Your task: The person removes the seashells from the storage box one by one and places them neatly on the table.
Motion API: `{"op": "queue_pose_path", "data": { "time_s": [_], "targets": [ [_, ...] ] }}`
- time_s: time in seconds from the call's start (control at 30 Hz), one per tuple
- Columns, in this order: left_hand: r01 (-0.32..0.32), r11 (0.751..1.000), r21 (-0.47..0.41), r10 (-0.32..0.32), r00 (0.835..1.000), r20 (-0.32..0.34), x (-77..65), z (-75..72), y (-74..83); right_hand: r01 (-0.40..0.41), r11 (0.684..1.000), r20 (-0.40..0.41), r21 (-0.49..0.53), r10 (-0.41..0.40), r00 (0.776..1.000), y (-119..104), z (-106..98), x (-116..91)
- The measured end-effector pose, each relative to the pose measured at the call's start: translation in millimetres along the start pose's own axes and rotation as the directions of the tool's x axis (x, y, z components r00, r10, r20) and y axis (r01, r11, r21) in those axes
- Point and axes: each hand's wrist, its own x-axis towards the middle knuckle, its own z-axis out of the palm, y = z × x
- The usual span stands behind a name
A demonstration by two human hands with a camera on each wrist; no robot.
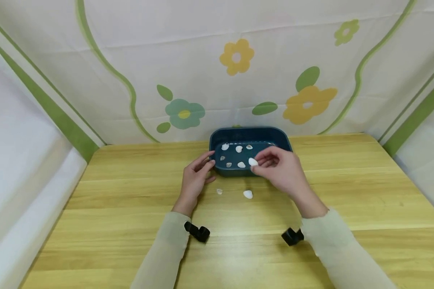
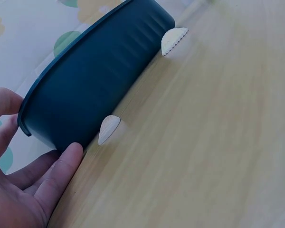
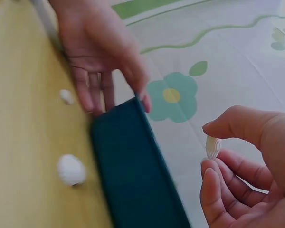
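A dark blue rectangular plastic box [image 1: 251, 132] stands at the back of the table with several small seashells [image 1: 239, 149] lying apart on its floor. My left hand [image 1: 195, 178] holds the box's left end, with fingers at the rim and others against the outer wall. A white ribbed seashell [image 3: 213, 147] is pinched between the thumb and fingers of my right hand [image 1: 283, 170], over the box's front right part. Two more shells lie on the wood before the box: a small pale one [image 2: 109, 129] and a larger white one [image 1: 248, 194].
The wooden table [image 1: 238, 257] stretches out in front of the box and to both sides. A white curtain [image 1: 188, 52] with printed flowers hangs right behind the box. Black wrist cameras [image 1: 198, 232] sit at both cuffs.
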Motion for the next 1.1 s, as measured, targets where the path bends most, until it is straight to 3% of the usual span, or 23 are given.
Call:
{"op": "queue_pose_path", "data": {
  "time_s": [0.13,0.3,0.67,1.1],
  "targets": [
    [0.006,1.000,-0.002,-0.006,1.000,0.006,0.9,0.3,0.4,-0.014,1.000,0.004,0.003,0.013,1.000,12.0,0.3,-19.2],
    [-0.005,1.000,0.000,0.005,1.000,-0.010,0.5,0.1,1.8,-0.041,0.997,0.004,-0.066,0.042,0.999,25.2,2.8,-28.8],
    [0.009,1.000,-0.005,-0.009,1.000,0.001,-0.7,1.0,-0.2,-0.121,0.964,0.044,-0.236,0.135,0.990,50.4,-2.9,-29.7],
    [0.007,1.000,-0.003,-0.007,1.000,-0.006,-0.7,0.1,0.9,-0.132,0.951,0.081,-0.278,0.160,0.984,63.7,-9.5,-28.3]
  ]
}}
